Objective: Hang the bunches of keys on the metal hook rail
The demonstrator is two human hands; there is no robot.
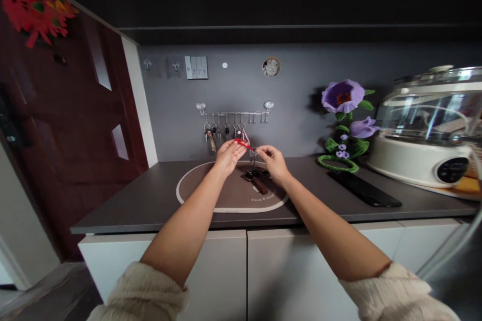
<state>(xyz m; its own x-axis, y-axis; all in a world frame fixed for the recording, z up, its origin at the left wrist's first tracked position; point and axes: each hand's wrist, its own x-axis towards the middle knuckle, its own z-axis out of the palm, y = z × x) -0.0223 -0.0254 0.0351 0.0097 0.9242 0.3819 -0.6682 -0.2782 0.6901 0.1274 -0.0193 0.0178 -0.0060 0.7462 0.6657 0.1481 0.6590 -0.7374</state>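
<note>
Both of my hands are raised over a brown oval mat [203, 188] with a pale border. My left hand [227, 156] has its fingers together, with a thin red cord [241, 143] pinched at the fingertips. The cord runs across to a metal key ring [254, 151]. My right hand [273, 161] is closed on this ring between thumb and fingers. Small keys seem to hang below the ring, but they are too small to make out clearly. Beneath my hands, a brown fob [259, 185] with dark keys lies on the mat.
Behind my hands, a clear wall rail [237, 113] carries several key sets on hooks. On the right of the dark counter [124, 203] stand purple artificial flowers [342, 98], a black phone-like slab [363, 189] and a white appliance with a clear lid [417, 153]. A dark cabinet [263, 0] overhangs the counter.
</note>
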